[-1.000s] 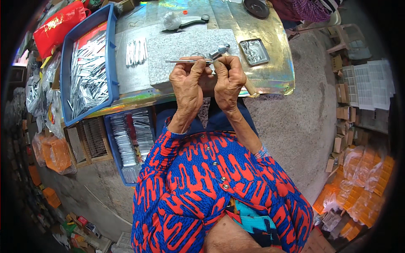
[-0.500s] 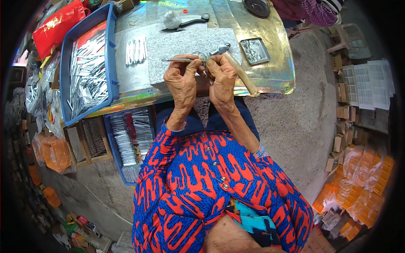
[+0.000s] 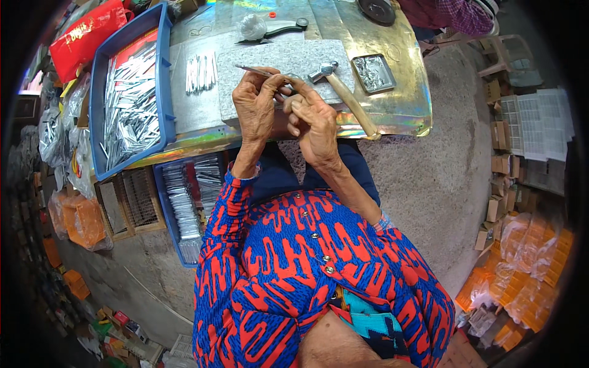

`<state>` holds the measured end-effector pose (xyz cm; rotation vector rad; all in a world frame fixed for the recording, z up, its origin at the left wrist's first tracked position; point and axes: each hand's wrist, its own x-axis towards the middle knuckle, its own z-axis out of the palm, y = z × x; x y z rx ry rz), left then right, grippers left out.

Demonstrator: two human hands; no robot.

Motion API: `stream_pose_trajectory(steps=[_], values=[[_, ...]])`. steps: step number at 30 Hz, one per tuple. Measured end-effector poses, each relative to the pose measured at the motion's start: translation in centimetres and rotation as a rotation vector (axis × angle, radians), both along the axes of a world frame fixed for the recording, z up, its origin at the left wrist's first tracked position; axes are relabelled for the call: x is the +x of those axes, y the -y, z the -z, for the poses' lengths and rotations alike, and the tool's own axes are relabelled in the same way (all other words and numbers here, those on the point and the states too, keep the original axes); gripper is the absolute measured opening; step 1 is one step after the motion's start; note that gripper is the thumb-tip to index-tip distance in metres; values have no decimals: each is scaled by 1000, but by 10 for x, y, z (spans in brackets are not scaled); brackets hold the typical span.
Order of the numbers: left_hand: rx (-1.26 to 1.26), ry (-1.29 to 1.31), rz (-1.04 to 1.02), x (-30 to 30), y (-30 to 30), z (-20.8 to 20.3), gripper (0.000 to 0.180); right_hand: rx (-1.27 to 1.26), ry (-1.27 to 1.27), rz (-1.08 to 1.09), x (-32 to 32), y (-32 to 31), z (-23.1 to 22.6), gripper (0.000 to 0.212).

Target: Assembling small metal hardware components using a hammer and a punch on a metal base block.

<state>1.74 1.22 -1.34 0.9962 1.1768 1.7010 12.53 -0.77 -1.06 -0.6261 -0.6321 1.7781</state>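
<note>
Over the front of a grey speckled stone block (image 3: 331, 52), my left hand (image 3: 254, 113) pinches a thin silver metal strip (image 3: 251, 70). One end of the strip juts out to the left, tilted slightly up; the rest is hidden by my fingers. My right hand (image 3: 313, 122) is close beside it on the right. Its index finger stretches toward the left fingertips, while the other fingers are loosely bent and apart, with nothing visible in them. Just right of my hands, a hammer (image 3: 356, 107) with a wooden handle rests with its metal head on the block.
A row of silver strips (image 3: 200, 73) lies left of the block. Farther left stands a blue tray (image 3: 164, 73) heaped with strips. A small metal tray (image 3: 393, 82) holds shiny parts on the right. A black-handled tool (image 3: 285, 29) lies behind. Below the table is another blue tray (image 3: 188, 262).
My right hand has turned, and its index finger now stretches out instead of pinching. The strip in my left hand has tilted, its left end higher. More of the hammer shows.
</note>
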Motion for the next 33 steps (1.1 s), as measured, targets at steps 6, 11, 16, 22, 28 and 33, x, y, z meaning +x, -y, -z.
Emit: stream_pose_trajectory(steps=[6, 11, 16, 22, 28, 33], values=[[3, -81, 57, -7, -6, 1, 9, 25, 57, -48, 5, -2, 2, 43], [4, -136, 63, -9, -13, 0, 7, 56, 99, 52, 26, -3, -3, 36], [-17, -201, 53, -8, -20, 2, 2, 119, 193, 139, 45, 0, -11, 31], [4, -253, 71, -10, -24, 1, 3, 166, 285, 176, 63, -2, -22, 30], [-21, -233, 101, -10, -25, 1, 4, 183, 347, 210, 76, -7, -21, 30], [-27, -243, 123, -12, -27, 3, 3, 194, 387, 202, 76, -8, -19, 30]])
